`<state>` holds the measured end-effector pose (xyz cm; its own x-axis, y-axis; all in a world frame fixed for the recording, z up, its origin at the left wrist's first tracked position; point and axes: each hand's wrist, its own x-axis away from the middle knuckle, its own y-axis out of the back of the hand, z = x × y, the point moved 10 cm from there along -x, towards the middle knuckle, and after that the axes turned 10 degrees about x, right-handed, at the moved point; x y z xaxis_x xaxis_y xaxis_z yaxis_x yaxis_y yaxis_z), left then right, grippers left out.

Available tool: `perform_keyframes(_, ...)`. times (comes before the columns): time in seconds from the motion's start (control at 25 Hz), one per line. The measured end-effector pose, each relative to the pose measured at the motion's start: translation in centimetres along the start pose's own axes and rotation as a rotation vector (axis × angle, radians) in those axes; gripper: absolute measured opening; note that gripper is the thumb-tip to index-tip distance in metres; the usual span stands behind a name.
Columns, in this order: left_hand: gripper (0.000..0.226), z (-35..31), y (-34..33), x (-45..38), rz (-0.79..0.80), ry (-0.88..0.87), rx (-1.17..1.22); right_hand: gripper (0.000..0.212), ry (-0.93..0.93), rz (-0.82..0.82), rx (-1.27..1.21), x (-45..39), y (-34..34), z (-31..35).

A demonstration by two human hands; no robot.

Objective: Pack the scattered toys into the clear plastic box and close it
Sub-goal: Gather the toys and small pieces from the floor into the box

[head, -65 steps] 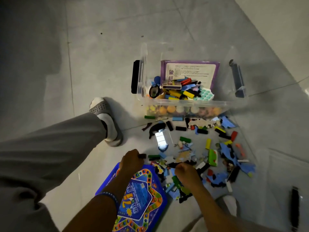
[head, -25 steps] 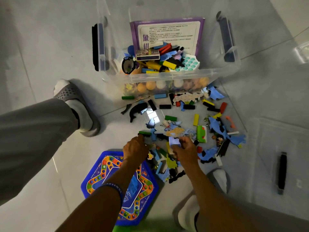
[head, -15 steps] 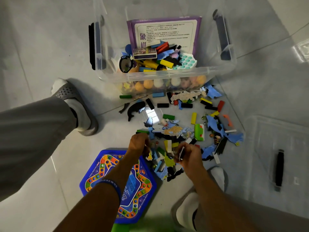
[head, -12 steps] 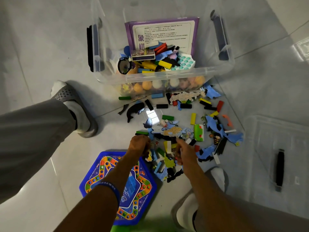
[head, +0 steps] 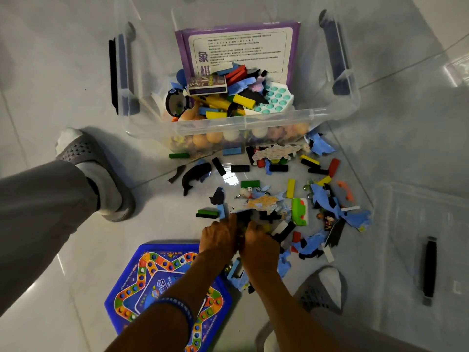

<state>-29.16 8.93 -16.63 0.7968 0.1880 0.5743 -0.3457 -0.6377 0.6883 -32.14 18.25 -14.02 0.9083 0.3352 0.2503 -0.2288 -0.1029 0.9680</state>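
Hands scooping loose toy pieces off the floor

Left hand [head: 220, 236] and right hand [head: 258, 243] press together, cupped over the near edge of the scattered pieces [head: 275, 196]; what they clamp I cannot tell. Ahead, the clear plastic box [head: 243, 120] stands open and partly full, its lid [head: 416, 224] lying to the right. Small flat bits could slip from between the palms on the lift.

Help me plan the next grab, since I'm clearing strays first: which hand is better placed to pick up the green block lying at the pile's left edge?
Left. The left hand sits just below the green block; the right hand lies further right and would likely have to cross it.
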Motion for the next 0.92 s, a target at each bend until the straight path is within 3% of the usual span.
perform_keyframes(0.16,0.032,0.5,0.4,0.2,-0.041,0.047,0.198,0.03,0.002,0.049,-0.053,0.1,-0.7,0.0)
perform_keyframes(0.28,0.025,2.4,1.8,1.2,-0.078,0.179,0.741,0.038,-0.069,0.228,-0.259,0.2,-1.5,-1.3)
perform_keyframes(0.32,0.022,3.0,2.2,1.9,-0.086,0.276,0.979,0.036,-0.138,0.307,-0.404,0.1,-2.0,-2.1)
perform_keyframes(0.4,0.02,3.8,2.5,3.3,-0.131,0.483,1.346,0.029,-0.367,0.431,-0.93,0.0,-2.8,-4.0)
perform_keyframes(0.48,0.016,3.5,3.2,4.4,-0.175,0.591,1.598,0.016,-0.669,0.447,-1.422,1.0,-2.1,-5.7)
perform_keyframes(0.56,0.01,1.7,5.1,4.6,-0.175,0.52,1.892,0.018,-0.781,0.438,-1.83,1.7,0.7,-5.3)
perform_keyframes(0.68,0.008,-2.6,10.0,4.5,-0.098,0.319,2.229,0.025,-0.629,0.457,-2.252,-0.5,8.4,-1.9)
perform_keyframes(0.84,0.022,-8.7,20.9,4.3,-0.061,0.095,2.296,0.032,-0.533,0.441,-2.288,-7.3,18.9,1.5)
perform_keyframes(0.92,0.032,-11.0,26.7,3.5,-0.098,0.087,2.27,0.044,-0.454,0.385,-2.276,-11.5,24.3,2.3)
